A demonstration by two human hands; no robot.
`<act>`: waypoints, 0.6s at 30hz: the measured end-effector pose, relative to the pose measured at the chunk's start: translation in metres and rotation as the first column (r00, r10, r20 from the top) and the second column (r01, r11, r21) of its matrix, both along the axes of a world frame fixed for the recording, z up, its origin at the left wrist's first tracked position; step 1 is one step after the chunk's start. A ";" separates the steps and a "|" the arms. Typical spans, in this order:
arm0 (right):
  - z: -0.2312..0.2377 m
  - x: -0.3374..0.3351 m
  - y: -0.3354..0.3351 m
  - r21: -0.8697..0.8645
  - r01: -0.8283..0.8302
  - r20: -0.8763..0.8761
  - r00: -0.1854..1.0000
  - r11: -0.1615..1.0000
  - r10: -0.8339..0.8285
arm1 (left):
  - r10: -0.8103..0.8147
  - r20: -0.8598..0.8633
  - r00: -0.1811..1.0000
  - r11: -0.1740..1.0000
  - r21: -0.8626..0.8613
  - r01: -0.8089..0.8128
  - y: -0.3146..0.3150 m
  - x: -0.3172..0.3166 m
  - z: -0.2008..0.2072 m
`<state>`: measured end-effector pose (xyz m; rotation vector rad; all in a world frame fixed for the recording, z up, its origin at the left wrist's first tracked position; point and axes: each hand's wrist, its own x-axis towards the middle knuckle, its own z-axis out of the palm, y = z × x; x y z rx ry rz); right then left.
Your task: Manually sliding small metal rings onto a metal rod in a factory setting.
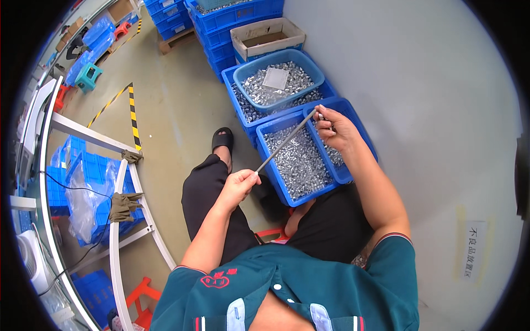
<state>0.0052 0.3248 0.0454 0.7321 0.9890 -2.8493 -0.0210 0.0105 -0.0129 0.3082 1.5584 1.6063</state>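
The left hand [238, 186] pinches the near end of a thin grey rod [286, 142] between thumb and fingertips. The right hand [337, 129] pinches the far end, between 1 and 2 o'clock from the left; small shiny bits show at its fingers, too small to make out. The rod slants across the space between the hands, above a blue bin [290, 197] of small metal parts [298, 165]. More metal parts lie just under the right hand, in a blue section on the bin's 3 o'clock side.

Taking directions from the rod, at 12 o'clock a light blue tub [240, 74] of metal parts sits on a larger bin, a white card [276, 78] on top. Past it stand an open cardboard box [270, 51] and, toward 11, stacked blue crates [237, 22]. A foot in a black sandal [223, 138] is at 9, with a white table frame [99, 134] farther out. A pale wall [419, 83] rises at 3, bearing a paper sheet [473, 265] toward 4.
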 end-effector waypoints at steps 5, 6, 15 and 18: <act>-0.001 0.000 0.004 -0.039 0.095 0.012 0.995 0.995 -0.095 | -0.020 -0.121 0.992 1.000 0.018 0.022 0.003 0.003 -0.002; -0.001 0.001 0.005 -0.035 0.088 0.005 0.996 0.995 -0.088 | -0.019 -0.176 0.984 0.999 0.034 0.026 0.004 0.004 -0.004; 0.005 0.002 -0.004 -0.003 0.033 0.020 0.999 0.999 -0.033 | 0.003 -0.240 0.971 0.999 0.039 0.006 0.004 0.006 -0.008; 0.006 0.002 -0.009 -0.018 -0.017 0.039 0.999 1.000 0.018 | 0.017 -0.239 0.971 0.998 0.062 -0.002 0.004 0.006 -0.008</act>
